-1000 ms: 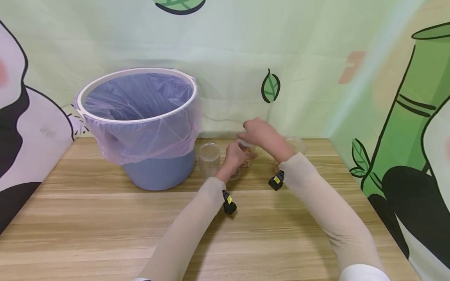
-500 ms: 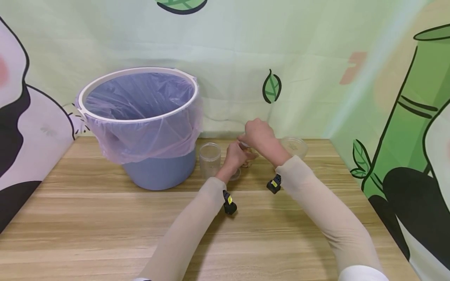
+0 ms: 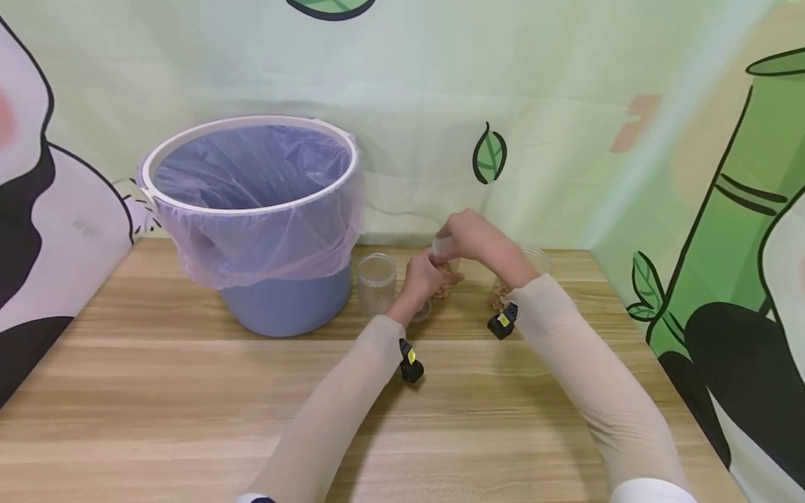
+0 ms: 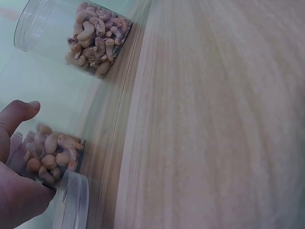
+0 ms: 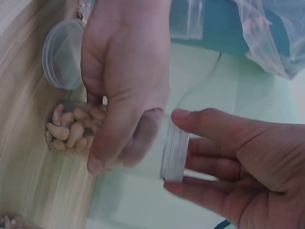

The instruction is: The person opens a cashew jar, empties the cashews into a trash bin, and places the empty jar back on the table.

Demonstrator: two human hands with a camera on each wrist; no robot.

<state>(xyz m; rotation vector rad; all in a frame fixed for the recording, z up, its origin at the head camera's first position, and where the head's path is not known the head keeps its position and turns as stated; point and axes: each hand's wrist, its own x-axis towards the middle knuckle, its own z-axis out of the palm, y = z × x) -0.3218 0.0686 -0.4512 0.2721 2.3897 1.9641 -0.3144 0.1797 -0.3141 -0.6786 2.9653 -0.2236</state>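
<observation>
My left hand [image 3: 423, 283] is wrapped round the side of a clear plastic jar holding cashews [image 5: 74, 129], upright on the table near the wall. At the jar's mouth, my right hand [image 3: 474, 241] holds the clear screw lid [image 5: 175, 155] by its rim between thumb and fingers. The right wrist view shows the lid on the jar's top; how tightly it sits, I cannot tell. Beside the left hand, a loose clear lid [image 5: 64, 55] stands on edge or lies on the table. A second jar of cashews [image 4: 95, 40] stands to the right, partly behind my right wrist in the head view.
A clear jar [image 3: 376, 283] with no visible contents stands left of my left hand. Further left is a large blue bucket [image 3: 292, 307] lined with a thin pinkish bag. The printed backdrop [image 3: 409, 140] rises right behind the wooden table [image 3: 251, 412].
My right hand turned at the lid, its wrist swinging left and then back right, so the second cashew jar was covered and shows again. The left hand kept its grip on the jar.
</observation>
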